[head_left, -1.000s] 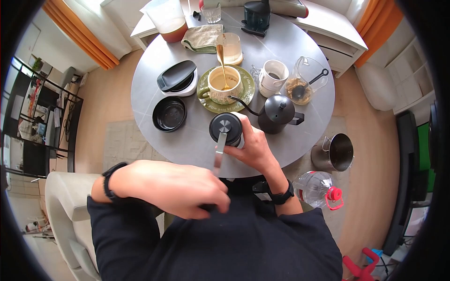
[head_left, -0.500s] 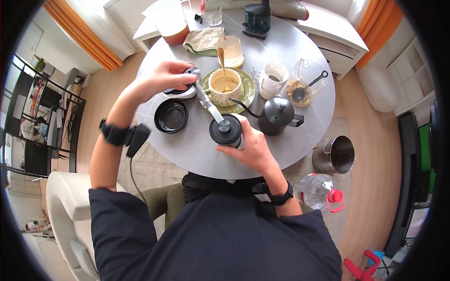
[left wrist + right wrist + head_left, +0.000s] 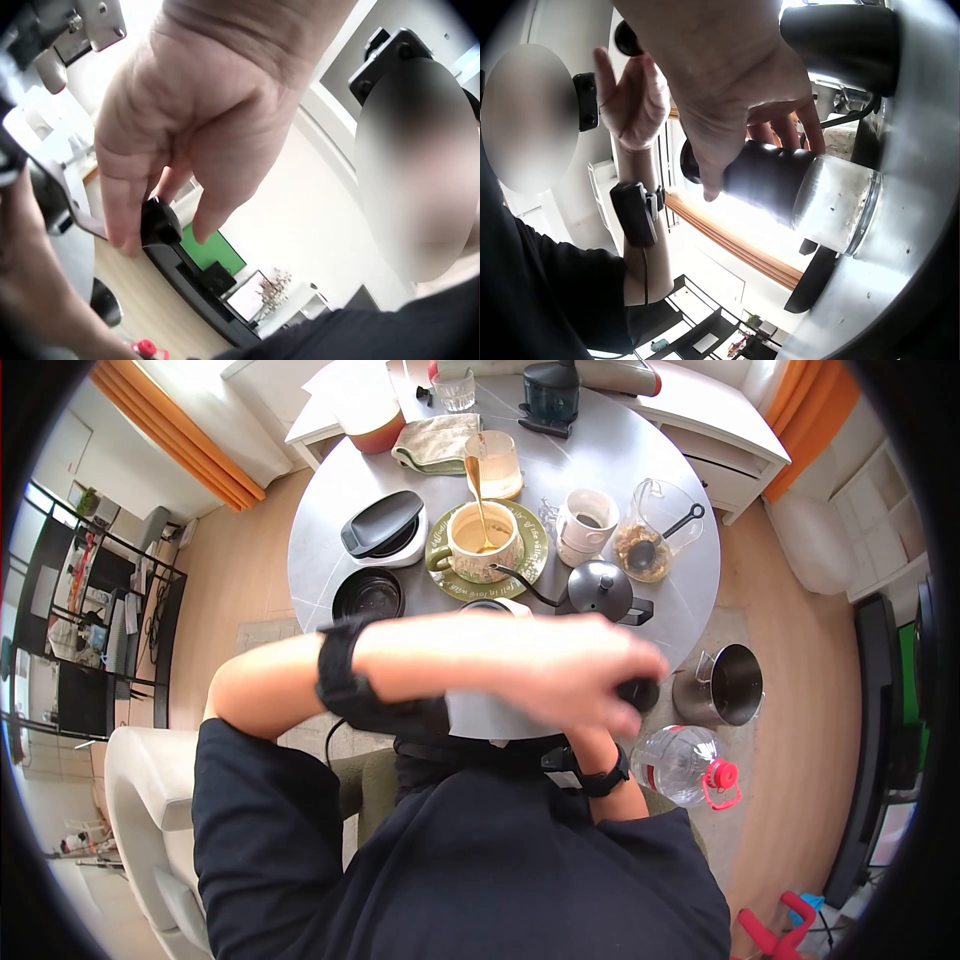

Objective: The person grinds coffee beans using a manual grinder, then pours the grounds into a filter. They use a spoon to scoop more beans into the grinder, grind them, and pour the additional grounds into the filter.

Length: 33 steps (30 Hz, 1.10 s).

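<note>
A black hand coffee grinder with a clear glass base stands at the table's near edge. My right hand grips it round its black upper body. My left hand, blurred in the head view, holds the black knob at the end of the grinder's metal crank. The knob is out to the right of the grinder. My left forearm covers most of the grinder and right hand in the head view. Just beyond, a black gooseneck kettle stands close to the left hand.
A green mug with a gold spoon sits on a green plate. A black bowl and a scale with a grey tray are left. A white cup and a glass jug are right; a steel pot is beside the table.
My left hand has swung the crank round, from near my body, over the scale side, to the right of the grinder. My right hand keeps its grip on the grinder.
</note>
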### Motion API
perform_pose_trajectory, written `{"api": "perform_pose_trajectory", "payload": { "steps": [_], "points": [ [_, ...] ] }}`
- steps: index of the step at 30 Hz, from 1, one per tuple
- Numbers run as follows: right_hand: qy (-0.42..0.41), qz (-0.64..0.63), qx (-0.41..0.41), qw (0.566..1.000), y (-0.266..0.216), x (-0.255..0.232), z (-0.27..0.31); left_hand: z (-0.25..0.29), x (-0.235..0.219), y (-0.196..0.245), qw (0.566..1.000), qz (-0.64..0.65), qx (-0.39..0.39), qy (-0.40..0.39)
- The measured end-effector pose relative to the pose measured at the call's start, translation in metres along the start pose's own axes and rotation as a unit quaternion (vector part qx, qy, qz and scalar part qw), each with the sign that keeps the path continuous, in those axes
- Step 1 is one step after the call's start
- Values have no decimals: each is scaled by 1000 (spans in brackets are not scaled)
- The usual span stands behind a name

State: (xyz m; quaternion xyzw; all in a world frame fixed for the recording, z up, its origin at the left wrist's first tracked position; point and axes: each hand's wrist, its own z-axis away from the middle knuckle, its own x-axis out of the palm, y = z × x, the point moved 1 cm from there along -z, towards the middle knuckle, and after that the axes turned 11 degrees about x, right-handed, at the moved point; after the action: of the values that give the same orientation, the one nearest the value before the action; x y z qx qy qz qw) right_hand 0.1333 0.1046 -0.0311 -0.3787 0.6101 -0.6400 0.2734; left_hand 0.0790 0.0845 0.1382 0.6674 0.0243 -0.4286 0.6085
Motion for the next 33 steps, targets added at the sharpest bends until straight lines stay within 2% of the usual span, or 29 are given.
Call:
{"api": "perform_pose_trajectory", "payload": {
  "steps": [1,3,5,7,9,14,17,19,21,22,23,27,33],
  "points": [
    [-10,88,-49,995,-16,-5,1,8,10,9,999,14,-15,-39],
    [-32,261,-145,954,-38,-11,2,30,35,3,990,69,106,-59],
    [-5,285,-142,948,-25,-9,-1,57,36,10,982,120,61,-129],
    [-11,302,-158,940,-25,-11,-3,86,33,-6,971,153,78,-169],
    [-7,300,-168,939,-27,-10,-2,114,18,-15,960,191,-27,-202],
    [0,297,-164,941,-28,-9,-1,181,-11,-45,949,259,-175,-47],
    [3,298,-170,939,-27,-9,-1,196,-33,-67,932,300,-188,80],
    [5,296,-178,939,-26,-10,-2,191,-53,-80,937,257,-204,116],
    [4,297,-170,940,-25,-10,-1,177,-68,-91,917,240,-230,220],
    [3,297,-167,940,-26,-10,-1,165,-69,-100,908,233,-211,276],
    [2,298,-165,940,-27,-10,-1,150,-72,-104,890,244,-223,314],
    [-1,296,-163,941,-28,-10,-2,83,-80,-111,905,190,-185,333],
    [-12,330,-125,936,-30,-12,0,6,-63,-78,959,162,-95,211]
  ]
}}
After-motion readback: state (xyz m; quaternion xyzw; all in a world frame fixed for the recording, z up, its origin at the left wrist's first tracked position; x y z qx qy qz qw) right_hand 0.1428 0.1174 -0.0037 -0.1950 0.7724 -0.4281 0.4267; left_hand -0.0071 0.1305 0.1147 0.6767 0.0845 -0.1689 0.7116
